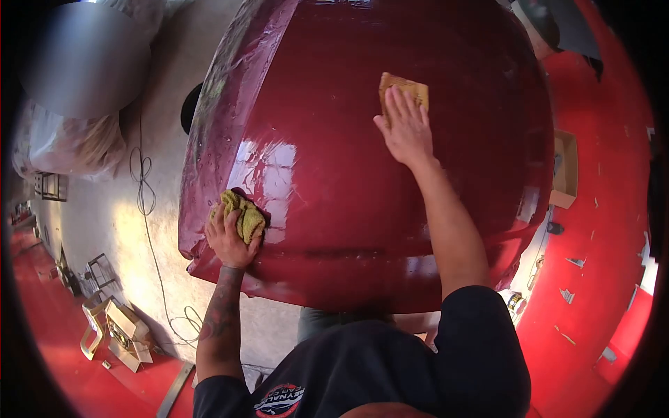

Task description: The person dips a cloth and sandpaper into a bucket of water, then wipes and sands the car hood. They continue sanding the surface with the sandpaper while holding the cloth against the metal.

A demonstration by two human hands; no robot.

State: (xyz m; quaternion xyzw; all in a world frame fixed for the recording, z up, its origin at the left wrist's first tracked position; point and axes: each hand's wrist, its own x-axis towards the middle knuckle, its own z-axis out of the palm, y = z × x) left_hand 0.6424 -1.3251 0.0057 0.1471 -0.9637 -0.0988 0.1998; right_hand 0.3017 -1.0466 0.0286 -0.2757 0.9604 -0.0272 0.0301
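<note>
A glossy dark red car panel [334,160] fills the middle of the view, with reflections on its left part and clear film along its left edge. Near the lower left corner of the panel, my left hand [231,240] is closed over a crumpled yellow-green cloth [249,219]. Farther up and to the right, my right hand [406,132] lies flat with outstretched fingers on an orange-tan folded cloth or pad [417,90], pressing it against the panel. The pad shows beyond the fingertips.
A cable [150,237] runs over the floor at the left. Open cardboard boxes stand at the lower left [125,331] and right [566,171]. Plastic-wrapped items [77,143] are at the upper left. Red surfaces with scraps [578,279] lie at the right.
</note>
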